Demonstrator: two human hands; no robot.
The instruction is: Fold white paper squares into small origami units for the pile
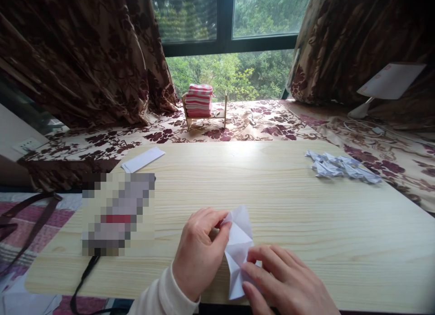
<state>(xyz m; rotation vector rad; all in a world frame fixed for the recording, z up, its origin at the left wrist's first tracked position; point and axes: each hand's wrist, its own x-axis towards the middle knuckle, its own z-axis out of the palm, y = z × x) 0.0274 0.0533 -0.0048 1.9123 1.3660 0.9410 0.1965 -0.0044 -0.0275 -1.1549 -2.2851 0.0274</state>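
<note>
A creased sheet of white paper [238, 239], partly folded, is held above the near edge of the wooden table. My left hand [203, 248] pinches its upper left edge between thumb and fingers. On the lower right side, my right hand [283, 276] has its fingertips on the paper, with the thumb near the bottom edge. The right fingers cover part of that side. Toward the far right of the table lies a group of several small folded paper pieces [341, 165]. A stack of white paper strips [143, 159] rests at the far left.
The light wooden table [190, 183] spans the view. On its left is a pixelated, blurred object [118, 213] with a black strap [83, 278]. Behind stand a small rack with folded pink-and-white cloths [199, 100] and a lamp [390, 81] on a floral cover.
</note>
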